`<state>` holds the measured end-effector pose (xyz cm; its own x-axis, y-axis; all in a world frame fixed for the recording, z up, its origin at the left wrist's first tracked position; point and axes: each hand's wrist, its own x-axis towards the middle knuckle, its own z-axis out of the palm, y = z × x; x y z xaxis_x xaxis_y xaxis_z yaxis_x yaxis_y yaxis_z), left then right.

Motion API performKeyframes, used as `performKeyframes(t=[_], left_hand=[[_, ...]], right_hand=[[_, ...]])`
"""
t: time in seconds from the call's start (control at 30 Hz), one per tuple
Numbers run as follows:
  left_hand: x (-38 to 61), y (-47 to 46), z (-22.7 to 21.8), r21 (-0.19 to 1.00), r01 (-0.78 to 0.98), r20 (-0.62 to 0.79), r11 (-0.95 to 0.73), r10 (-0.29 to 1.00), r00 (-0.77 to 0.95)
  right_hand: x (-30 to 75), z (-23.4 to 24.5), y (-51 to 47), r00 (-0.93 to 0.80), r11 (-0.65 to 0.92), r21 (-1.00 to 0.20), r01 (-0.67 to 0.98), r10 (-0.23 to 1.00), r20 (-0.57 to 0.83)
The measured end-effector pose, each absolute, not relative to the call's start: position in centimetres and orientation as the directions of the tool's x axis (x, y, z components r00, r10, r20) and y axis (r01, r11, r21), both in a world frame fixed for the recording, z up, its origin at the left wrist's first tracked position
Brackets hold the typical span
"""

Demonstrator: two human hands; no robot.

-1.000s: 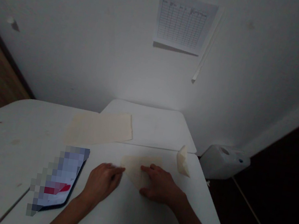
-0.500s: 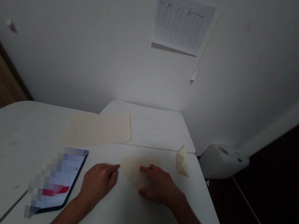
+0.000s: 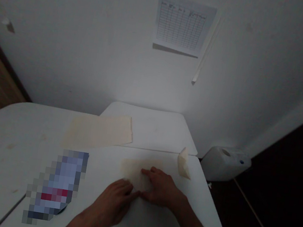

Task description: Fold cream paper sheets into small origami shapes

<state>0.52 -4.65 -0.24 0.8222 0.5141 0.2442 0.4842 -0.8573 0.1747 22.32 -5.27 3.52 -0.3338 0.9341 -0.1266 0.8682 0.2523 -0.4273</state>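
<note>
A small cream sheet of paper [image 3: 131,166] lies on the white table, folded over along its near edge. My right hand [image 3: 164,188] rests on its right part, index finger stretched out on the paper and thumb spread down to the near corner. Against the near left edge, my left hand [image 3: 116,202] has its fingers curled together over the paper and its thumb reaching to my right thumb. Part of the sheet is hidden under both hands. Right of it stands a folded cream paper piece [image 3: 184,164], tilted up off the table.
A larger stack of cream paper [image 3: 99,130] lies at the back left. A phone-like device [image 3: 60,179], partly blurred out, sits left of my left hand. A white plastic canister [image 3: 218,166] stands beyond the table's right edge. A printed chart [image 3: 183,24] hangs on the wall.
My left hand has moved right and nearer to me, from the paper's left corner along its near edge to my right thumb. My right hand has stayed in place.
</note>
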Motion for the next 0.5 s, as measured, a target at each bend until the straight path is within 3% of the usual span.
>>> performKeyframes(t=[0.23, 0.5], left_hand=[[0.4, -4.1, -0.5, 0.197, 0.555, 0.243, -0.808, 0.589, 0.771], [-2.2, -1.7, -0.8, 0.146, 0.821, 0.289, -0.552, 0.817, 0.499]], right_hand=[[22.3, 3.5, -5.2, -0.325, 0.242, -0.41, 0.88, 0.934, -0.146], [22.3, 3.9, -5.3, -0.32, 0.221, -0.421, 0.88, 0.93, -0.18]])
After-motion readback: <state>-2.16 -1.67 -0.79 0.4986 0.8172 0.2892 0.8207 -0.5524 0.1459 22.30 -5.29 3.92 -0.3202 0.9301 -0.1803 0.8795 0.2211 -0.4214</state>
